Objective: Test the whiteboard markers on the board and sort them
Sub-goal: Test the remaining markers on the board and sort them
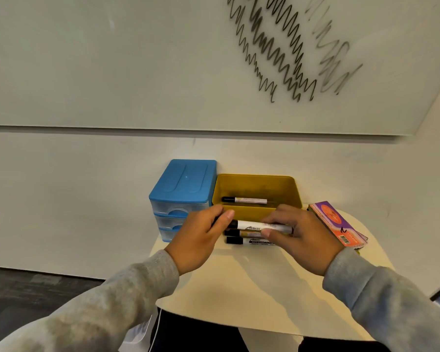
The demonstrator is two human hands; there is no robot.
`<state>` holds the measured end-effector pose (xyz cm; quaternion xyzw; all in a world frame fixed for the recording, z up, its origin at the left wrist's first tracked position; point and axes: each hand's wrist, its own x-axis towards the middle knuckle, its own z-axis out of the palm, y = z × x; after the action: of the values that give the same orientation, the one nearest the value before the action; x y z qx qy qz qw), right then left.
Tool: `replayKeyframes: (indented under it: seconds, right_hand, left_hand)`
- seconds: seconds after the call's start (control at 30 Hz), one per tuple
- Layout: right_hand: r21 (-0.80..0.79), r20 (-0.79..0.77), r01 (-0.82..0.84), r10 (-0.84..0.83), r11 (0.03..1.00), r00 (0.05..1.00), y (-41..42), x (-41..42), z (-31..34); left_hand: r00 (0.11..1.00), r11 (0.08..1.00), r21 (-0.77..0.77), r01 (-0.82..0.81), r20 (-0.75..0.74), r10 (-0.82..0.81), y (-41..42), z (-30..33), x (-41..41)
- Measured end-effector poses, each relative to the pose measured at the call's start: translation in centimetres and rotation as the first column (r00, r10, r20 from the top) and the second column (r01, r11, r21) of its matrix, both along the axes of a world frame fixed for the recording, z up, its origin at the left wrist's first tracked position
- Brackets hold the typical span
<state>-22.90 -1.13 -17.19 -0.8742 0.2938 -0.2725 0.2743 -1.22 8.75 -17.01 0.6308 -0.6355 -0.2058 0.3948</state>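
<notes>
A white marker with a black cap (252, 225) is held level above the table, in front of the yellow bin (256, 211). My right hand (302, 237) grips its barrel. My left hand (201, 237) pinches its black cap end with thumb and fingers. Two more black-capped markers (239, 237) lie on the cream table (252, 288) just under the held one. One marker (244, 200) lies inside the yellow bin. The whiteboard (137, 59) above carries several black and grey zigzag scribbles (277, 47) at its upper right.
A blue-topped set of small clear drawers (182, 194) stands left of the bin, against the wall. An orange and purple board eraser (338, 227) lies at the table's right edge. Dark carpet (36, 288) shows at the lower left.
</notes>
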Motion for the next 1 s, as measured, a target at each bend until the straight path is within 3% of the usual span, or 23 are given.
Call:
replayKeyframes:
  seconds: [0.23, 0.4, 0.7, 0.83, 1.0]
  right_hand:
    - [-0.193, -0.289, 0.018, -0.075, 0.981, 0.954, -0.8, 0.4, -5.6]
    - [-0.35, -0.324, 0.063, -0.183, 0.935, 0.928, -0.5, 0.3, -7.7]
    - [-0.521, -0.462, -0.052, -0.23, 0.852, 0.857, 0.1, -0.4, -9.7]
    - [-0.513, -0.494, -0.066, -0.232, 0.856, 0.838, 0.2, 0.1, -9.5]
    - [-0.373, -0.458, -0.088, -0.101, 0.924, 0.883, -0.8, 0.7, -7.3]
  left_hand:
    - [0.998, 0.983, 0.183, 0.001, 0.066, -0.013, -0.5, -4.5, 1.6]
    - [0.972, 0.98, 0.199, -0.009, 0.232, -0.038, -0.5, -6.2, 2.2]
    - [0.752, 0.974, 0.187, 0.131, 0.622, -0.22, 0.8, -8.5, 1.3]
    - [0.702, 0.978, 0.157, 0.138, 0.681, -0.208, 0.9, -9.2, 1.2]
    - [0.766, 0.981, 0.147, 0.123, 0.615, -0.188, 1.2, -10.1, 1.4]
